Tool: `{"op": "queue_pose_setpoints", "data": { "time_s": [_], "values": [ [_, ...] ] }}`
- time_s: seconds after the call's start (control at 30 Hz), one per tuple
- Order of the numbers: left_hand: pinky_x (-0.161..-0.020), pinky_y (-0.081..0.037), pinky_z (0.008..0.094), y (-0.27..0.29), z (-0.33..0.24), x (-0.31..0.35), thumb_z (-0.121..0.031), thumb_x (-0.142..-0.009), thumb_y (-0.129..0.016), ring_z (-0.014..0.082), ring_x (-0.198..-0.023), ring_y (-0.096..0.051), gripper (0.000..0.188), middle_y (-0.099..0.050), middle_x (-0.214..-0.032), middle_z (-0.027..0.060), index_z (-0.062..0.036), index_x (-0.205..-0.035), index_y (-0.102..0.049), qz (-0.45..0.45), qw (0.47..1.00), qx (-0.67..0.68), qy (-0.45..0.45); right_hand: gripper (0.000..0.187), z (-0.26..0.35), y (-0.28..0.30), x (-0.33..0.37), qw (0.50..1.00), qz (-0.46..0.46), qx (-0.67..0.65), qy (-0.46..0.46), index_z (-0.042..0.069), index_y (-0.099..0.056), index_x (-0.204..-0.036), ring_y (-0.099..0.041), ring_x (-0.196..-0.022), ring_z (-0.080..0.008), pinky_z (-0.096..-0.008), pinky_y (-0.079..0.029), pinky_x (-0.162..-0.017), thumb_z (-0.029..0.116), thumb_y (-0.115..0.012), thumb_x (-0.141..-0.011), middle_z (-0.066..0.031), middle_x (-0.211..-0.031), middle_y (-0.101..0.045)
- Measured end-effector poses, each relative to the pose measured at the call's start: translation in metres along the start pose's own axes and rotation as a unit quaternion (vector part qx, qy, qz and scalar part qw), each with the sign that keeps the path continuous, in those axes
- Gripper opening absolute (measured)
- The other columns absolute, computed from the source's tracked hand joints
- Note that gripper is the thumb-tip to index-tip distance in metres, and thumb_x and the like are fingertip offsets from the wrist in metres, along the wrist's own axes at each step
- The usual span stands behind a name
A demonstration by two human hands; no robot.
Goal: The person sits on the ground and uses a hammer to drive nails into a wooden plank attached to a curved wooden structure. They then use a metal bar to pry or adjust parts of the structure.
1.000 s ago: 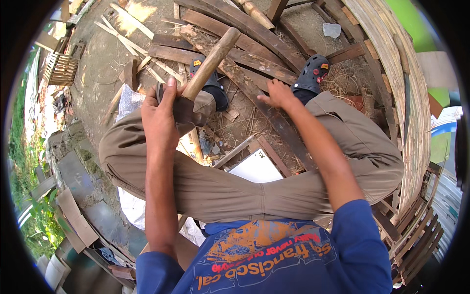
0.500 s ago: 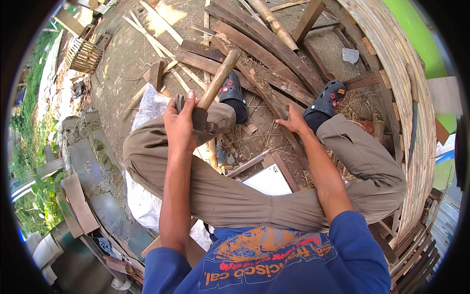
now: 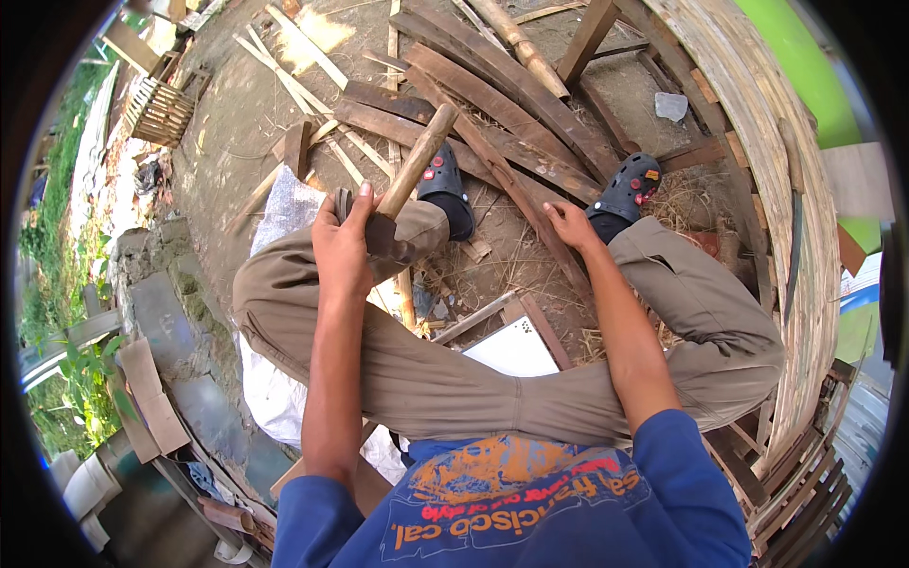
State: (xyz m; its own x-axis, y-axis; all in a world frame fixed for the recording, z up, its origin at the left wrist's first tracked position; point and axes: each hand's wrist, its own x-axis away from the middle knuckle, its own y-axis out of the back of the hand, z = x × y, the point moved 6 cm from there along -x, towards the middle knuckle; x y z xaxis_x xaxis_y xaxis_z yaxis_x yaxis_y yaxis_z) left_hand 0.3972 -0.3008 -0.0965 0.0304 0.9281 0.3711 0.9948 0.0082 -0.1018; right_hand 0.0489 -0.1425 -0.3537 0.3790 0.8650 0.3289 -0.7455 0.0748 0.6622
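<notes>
My left hand [image 3: 343, 248] is closed around the dark metal head of a hammer [image 3: 417, 163]. Its pale wooden handle slants up and away to the right, above my left shin. My right hand [image 3: 571, 227] is curled closed beside my right foot, fingertips at the edge of a long brown plank [image 3: 500, 170]. Whatever those fingers pinch, if anything, is too small or hidden to make out. That plank runs from the far pile of boards [image 3: 511, 104] down toward me, between my feet.
A white panel in a wooden frame [image 3: 511, 352] lies between my legs. Thin pale strips [image 3: 312, 52] are scattered far left. On the right, a slatted bench [image 3: 805, 275] carries a long blade with a handle [image 3: 793, 218]. A broken block wall [image 3: 170, 312] stands left.
My right hand's fingers have gone from stretched out to curled closed beside the plank. My left hand still grips the hammer. The whole view has shifted slightly.
</notes>
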Motion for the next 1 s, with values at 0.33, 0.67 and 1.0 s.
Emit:
{"op": "queue_pose_setpoints", "data": {
  "time_s": [0.33,0.67,1.0],
  "values": [
    [-0.064,-0.055,0.0290,-0.002,-0.006,0.000,-0.022,-0.092,-0.074,0.0181,-0.084,-0.068,0.035,-0.062,-0.090,0.0089,0.0031,-0.109,-0.055,0.044,0.999,-0.013,-0.001,0.063,-0.035,0.029,-0.014,0.967,-0.049,-0.223,-0.112,-0.002,-0.066,-0.115,-0.069,-0.086,-0.0178,-0.0309,-0.053,-0.071,0.052,-0.035,-0.106,-0.0113,-0.099,-0.072],
    [-0.067,-0.050,0.0289,0.009,-0.014,-0.004,-0.024,-0.089,-0.077,0.0138,-0.077,-0.061,0.056,-0.064,-0.091,0.0084,0.0095,-0.123,-0.049,0.021,0.999,-0.004,-0.040,0.065,0.014,0.082,-0.005,0.928,-0.087,-0.314,-0.182,0.002,-0.061,-0.124,-0.070,-0.085,-0.0183,-0.0320,-0.054,-0.071,0.058,-0.036,-0.104,-0.0096,-0.104,-0.072],
    [-0.061,-0.049,0.0271,0.005,-0.012,-0.002,-0.024,-0.088,-0.078,0.0128,-0.071,-0.060,0.040,-0.065,-0.087,0.0083,0.0062,-0.107,-0.059,0.035,0.998,-0.020,-0.048,0.070,0.003,0.056,0.014,0.955,-0.031,-0.222,-0.196,-0.001,-0.065,-0.120,-0.071,-0.078,-0.0192,-0.0328,-0.054,-0.063,0.061,-0.039,-0.101,-0.0125,-0.098,-0.072]
  ]
}}
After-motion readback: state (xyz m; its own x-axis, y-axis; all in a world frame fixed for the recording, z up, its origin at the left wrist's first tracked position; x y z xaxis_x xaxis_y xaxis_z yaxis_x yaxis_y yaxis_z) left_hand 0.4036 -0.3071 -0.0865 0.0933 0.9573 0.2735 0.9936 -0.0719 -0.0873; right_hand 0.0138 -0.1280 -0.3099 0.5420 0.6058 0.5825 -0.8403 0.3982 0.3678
